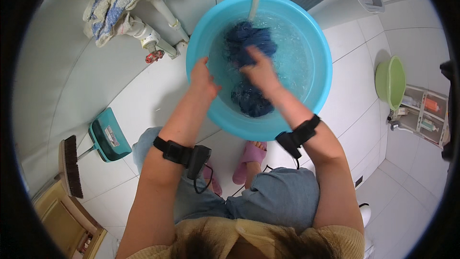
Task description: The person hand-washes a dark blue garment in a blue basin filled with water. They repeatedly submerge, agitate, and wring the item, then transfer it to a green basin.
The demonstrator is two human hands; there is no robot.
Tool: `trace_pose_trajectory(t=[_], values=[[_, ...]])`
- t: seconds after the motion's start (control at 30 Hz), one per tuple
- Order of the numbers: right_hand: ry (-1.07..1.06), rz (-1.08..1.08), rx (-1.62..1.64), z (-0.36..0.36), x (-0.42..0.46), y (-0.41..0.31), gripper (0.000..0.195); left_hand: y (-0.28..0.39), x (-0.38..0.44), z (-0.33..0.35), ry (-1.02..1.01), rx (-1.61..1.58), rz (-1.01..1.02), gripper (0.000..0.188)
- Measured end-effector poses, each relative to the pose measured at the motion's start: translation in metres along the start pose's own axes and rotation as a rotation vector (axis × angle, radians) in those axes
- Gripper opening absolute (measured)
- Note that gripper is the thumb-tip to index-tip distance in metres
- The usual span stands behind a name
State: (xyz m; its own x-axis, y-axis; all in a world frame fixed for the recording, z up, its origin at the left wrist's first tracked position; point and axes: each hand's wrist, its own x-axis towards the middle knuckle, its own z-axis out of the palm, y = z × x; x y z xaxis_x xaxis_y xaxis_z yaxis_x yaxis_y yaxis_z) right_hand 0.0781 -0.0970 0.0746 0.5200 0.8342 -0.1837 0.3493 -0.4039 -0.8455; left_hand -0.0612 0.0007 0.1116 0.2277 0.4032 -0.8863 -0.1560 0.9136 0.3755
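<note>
A large blue plastic basin [323,68] with water in it stands on the tiled floor. Dark blue cloth [251,95] lies in the water in two bunched parts, one towards the far side and one nearer me. From above, a pale stream or tube, which of them I cannot tell, comes down at the basin's far side. My left hand [205,77] is over the basin's left rim, fingers apart, holding nothing. Blurred by motion, my right hand [260,70] is over the middle of the basin between the two cloth parts, fingers spread; whether it touches the cloth I cannot tell.
Left of the basin, a pipe valve with a red handle [154,56] sits below a hanging towel [118,3]. A teal dustpan [109,136] and a broom [70,167] are at the left. At the right are a green basin [390,82] and a rack [424,115] with bottles.
</note>
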Motion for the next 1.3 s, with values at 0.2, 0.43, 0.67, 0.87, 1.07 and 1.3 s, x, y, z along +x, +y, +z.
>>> trace_pose_trajectory(t=[0.2, 0.43, 0.67, 0.87, 1.07, 1.3], values=[[0.159, 0.514, 0.793, -0.085, 0.021, 0.021, 0.048, -0.003, 0.012, -0.010, -0.012, 0.056, 0.002, 0.069], [0.095, 0.053, 0.206, -0.017, -0.006, -0.026, 0.050, -0.006, 0.009, -0.004, -0.006, 0.107, -0.011, 0.069], [0.477, 0.441, 0.925, -0.104, 0.013, 0.013, 0.044, -0.011, 0.015, -0.001, -0.094, 0.101, 0.040, 0.071], [0.115, 0.083, 0.314, -0.006, -0.001, -0.015, 0.046, -0.016, 0.019, 0.000, -0.139, 0.093, 0.041, 0.072], [0.050, 0.361, 0.539, -0.070, 0.013, -0.011, 0.037, -0.015, 0.012, 0.004, -0.078, 0.058, 0.105, 0.067], [0.229, 0.210, 0.207, -0.064, 0.002, 0.007, 0.041, -0.014, 0.013, 0.002, -0.186, 0.524, 0.199, 0.069]])
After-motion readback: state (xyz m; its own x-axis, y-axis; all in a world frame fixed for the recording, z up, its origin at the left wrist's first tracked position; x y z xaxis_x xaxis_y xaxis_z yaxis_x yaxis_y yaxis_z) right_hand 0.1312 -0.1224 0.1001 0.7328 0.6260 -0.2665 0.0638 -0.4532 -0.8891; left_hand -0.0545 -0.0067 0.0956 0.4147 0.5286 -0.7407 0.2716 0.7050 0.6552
